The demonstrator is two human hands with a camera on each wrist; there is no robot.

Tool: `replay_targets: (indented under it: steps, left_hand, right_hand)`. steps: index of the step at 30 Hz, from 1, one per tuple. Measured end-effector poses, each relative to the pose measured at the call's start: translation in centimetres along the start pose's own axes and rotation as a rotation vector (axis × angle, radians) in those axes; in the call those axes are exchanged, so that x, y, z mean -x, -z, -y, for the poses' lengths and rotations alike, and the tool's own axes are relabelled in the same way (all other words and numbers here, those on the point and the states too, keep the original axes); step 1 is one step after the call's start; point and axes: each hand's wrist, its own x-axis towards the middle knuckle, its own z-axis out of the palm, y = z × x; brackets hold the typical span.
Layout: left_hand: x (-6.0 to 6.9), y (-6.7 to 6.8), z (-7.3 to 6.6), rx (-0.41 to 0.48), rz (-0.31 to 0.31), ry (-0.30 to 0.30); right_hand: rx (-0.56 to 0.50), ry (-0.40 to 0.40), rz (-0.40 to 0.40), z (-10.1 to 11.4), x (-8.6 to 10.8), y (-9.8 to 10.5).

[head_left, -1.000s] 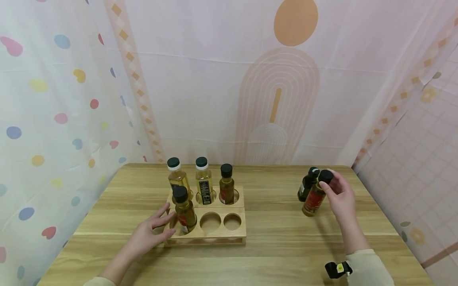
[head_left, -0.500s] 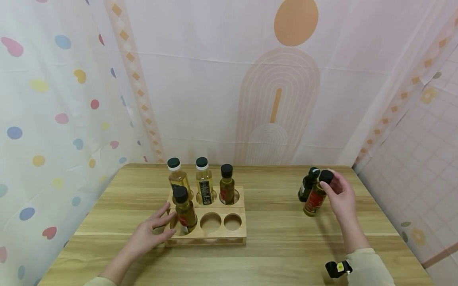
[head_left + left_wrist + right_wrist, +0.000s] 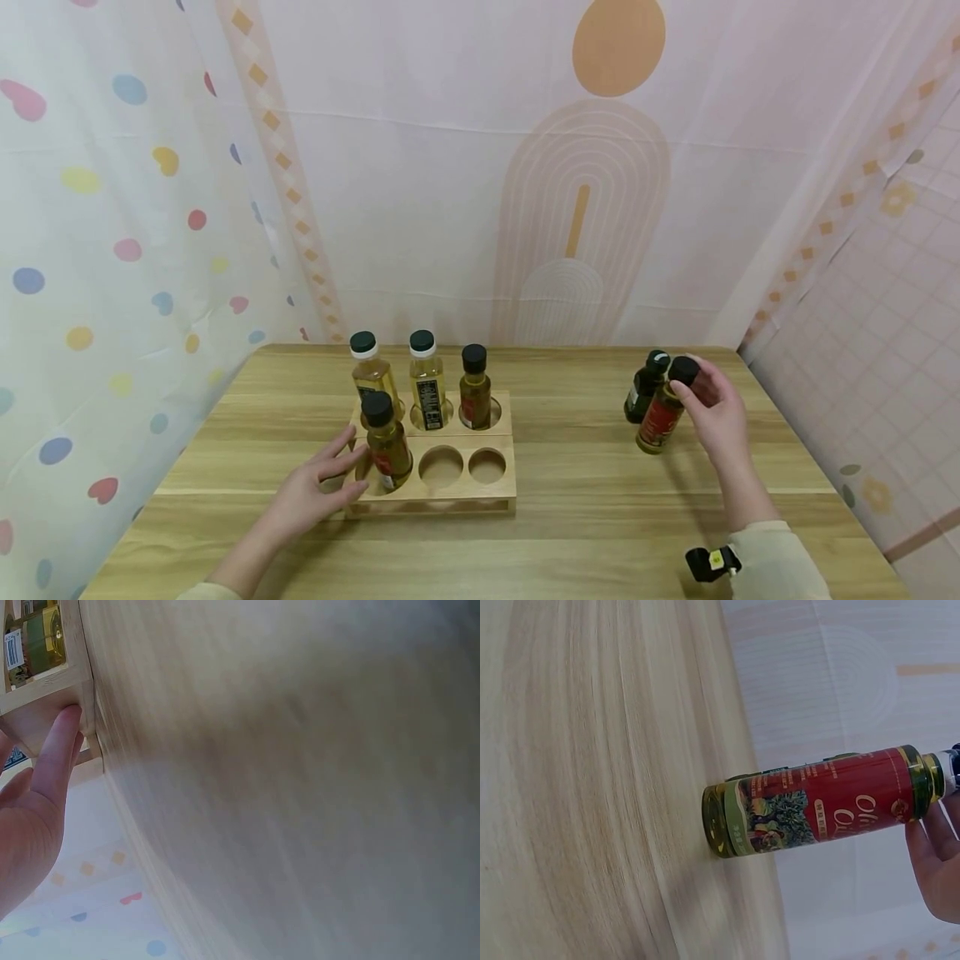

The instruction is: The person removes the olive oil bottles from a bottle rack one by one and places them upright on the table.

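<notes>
While my left hand (image 3: 311, 489), fingers extended, touches the left end of the wooden bottle rack (image 3: 464, 492), presumably to steady it, my right hand (image 3: 717, 414) grips the olive oil bottle (image 3: 817, 801) high up, well right, likely to clear the dark bottle (image 3: 641, 393) just behind.

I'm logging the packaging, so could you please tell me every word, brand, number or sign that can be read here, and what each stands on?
"Oli…" and "Oi…": red label of the held bottle, right wrist view; the words' ends are unclear.
Small characters on that label: too small to read surely.
Barcode on a bottle in the rack, left wrist view: digits unreadable.
Labels on the other bottles, head view: too small or blurred.
</notes>
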Motion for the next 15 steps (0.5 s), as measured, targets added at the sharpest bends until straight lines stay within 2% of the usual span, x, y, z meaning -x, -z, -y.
replay_targets:
  steps: [7, 15]
  left_hand:
    - [0.0, -0.1, 0.1, 0.004, -0.003, -0.005]
    - [0.0, 0.0, 0.1, 0.007, 0.000, 0.000]
  right_hand:
    - [0.080, -0.011, 0.031, 0.1, 0.6, 0.7]
    - [0.115, 0.042, 0.059, -0.3, 1.4, 1.3]
